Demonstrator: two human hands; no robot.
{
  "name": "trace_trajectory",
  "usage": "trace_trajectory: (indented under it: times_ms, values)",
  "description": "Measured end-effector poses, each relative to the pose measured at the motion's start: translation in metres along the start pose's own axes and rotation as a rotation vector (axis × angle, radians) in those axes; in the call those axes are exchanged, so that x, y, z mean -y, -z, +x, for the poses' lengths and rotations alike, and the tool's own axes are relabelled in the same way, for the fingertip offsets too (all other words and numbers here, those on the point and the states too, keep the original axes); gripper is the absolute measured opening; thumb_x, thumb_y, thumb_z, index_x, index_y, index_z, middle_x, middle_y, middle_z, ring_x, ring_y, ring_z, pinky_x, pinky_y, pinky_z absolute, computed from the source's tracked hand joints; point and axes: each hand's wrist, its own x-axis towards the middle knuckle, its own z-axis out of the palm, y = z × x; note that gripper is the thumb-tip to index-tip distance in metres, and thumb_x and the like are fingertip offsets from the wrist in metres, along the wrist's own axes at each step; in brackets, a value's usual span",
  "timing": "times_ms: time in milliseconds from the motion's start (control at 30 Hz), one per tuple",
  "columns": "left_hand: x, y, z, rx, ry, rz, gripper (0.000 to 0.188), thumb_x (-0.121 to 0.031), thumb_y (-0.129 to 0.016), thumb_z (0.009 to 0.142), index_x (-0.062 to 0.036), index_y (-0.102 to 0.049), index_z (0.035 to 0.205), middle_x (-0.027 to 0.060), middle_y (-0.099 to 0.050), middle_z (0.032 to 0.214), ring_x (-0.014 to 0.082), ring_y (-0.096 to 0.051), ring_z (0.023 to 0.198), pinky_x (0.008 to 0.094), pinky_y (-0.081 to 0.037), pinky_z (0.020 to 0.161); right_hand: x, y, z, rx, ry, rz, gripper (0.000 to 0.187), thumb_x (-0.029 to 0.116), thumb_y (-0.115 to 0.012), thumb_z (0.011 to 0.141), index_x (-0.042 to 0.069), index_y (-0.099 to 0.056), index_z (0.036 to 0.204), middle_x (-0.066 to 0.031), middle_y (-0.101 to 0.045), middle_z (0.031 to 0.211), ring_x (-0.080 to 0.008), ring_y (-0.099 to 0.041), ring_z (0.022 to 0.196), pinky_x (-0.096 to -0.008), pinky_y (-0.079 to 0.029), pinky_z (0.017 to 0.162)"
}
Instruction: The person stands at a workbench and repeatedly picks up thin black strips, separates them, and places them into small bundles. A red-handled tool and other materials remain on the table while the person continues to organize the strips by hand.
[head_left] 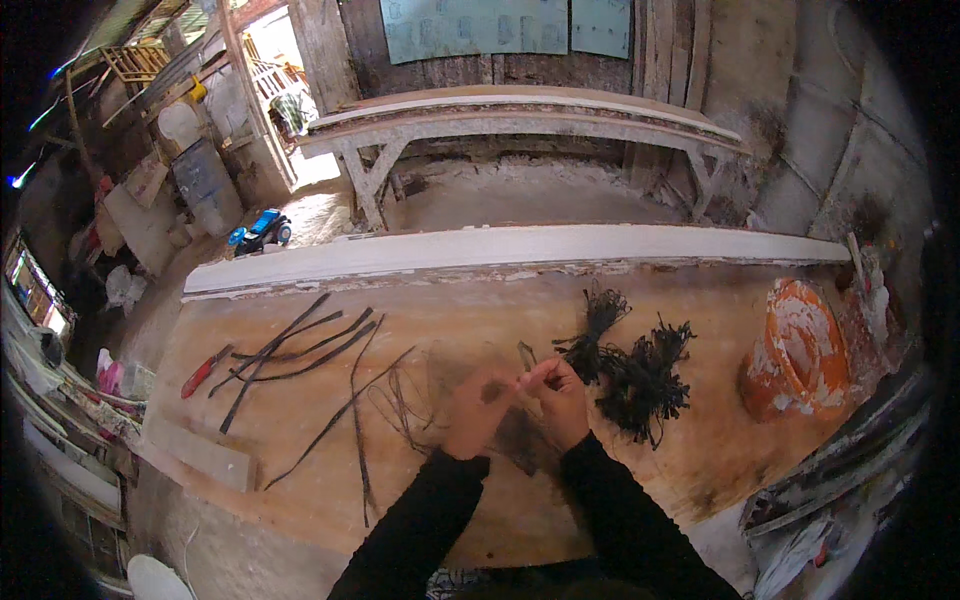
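Note:
My two hands meet over the middle of the wooden table (330,450), fingertips close together. My right hand (560,402) is closed in a pinch; what lies between its fingers is too small to make out. Motion blurs my left hand (474,408), and its fingers cannot be read. The end of a dark strip (526,355) pokes up beside the right fingers. Below the hands lies a dark, thin mesh-like piece (516,440). Fine dark strands (400,405) lie left of my left hand. Bundles of knotted black strips (645,385) lie just right of my right hand.
Several long black strips (352,405) and a red-handled knife (205,372) lie on the left. A flat board piece (205,452) rests near the left edge. An orange, white-smeared container (800,345) stands at right. A long white beam (520,247) runs along the far edge.

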Motion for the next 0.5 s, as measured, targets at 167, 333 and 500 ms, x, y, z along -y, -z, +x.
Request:
trace_trajectory:
  times_ms: [167, 333, 500]
  values:
    - [-0.024, 0.008, -0.003, 0.064, -0.036, -0.051, 0.011, 0.006, -0.057, 0.076, -0.0031, -0.055, 0.083, 0.0036, -0.057, 0.082, 0.0104, -0.054, 0.077, 0.0227, -0.044, 0.069, 0.018, -0.013, -0.008, -0.02, -0.035, -0.113, 0.012, 0.012, -0.062, 0.079, 0.001, -0.06, 0.086, -0.0021, -0.059, 0.078, -0.009, -0.054, 0.074, -0.0225, -0.043, 0.067]
    - [-0.016, 0.016, 0.0, 0.067, -0.128, 0.146, 0.01, 0.005, -0.056, 0.077, -0.0024, -0.055, 0.083, 0.0033, -0.056, 0.081, 0.0102, -0.053, 0.075, 0.0226, -0.043, 0.068, 0.032, -0.019, -0.01, 0.036, 0.295, -0.542, 0.014, 0.011, -0.061, 0.078, 0.002, -0.063, 0.089, -0.0055, -0.061, 0.08, -0.013, -0.056, 0.074, -0.0253, -0.043, 0.068]
    - [-0.017, 0.018, 0.001, 0.051, -0.18, 0.109, 0.009, 0.003, -0.056, 0.079, -0.0023, -0.054, 0.086, 0.0021, -0.053, 0.078, 0.0094, -0.052, 0.073, 0.0216, -0.042, 0.065, 0.042, -0.017, -0.009, 0.119, 0.303, -0.548, 0.015, 0.009, -0.061, 0.077, 0.003, -0.064, 0.091, -0.0083, -0.061, 0.08, -0.016, -0.057, 0.075, -0.0269, -0.044, 0.068]
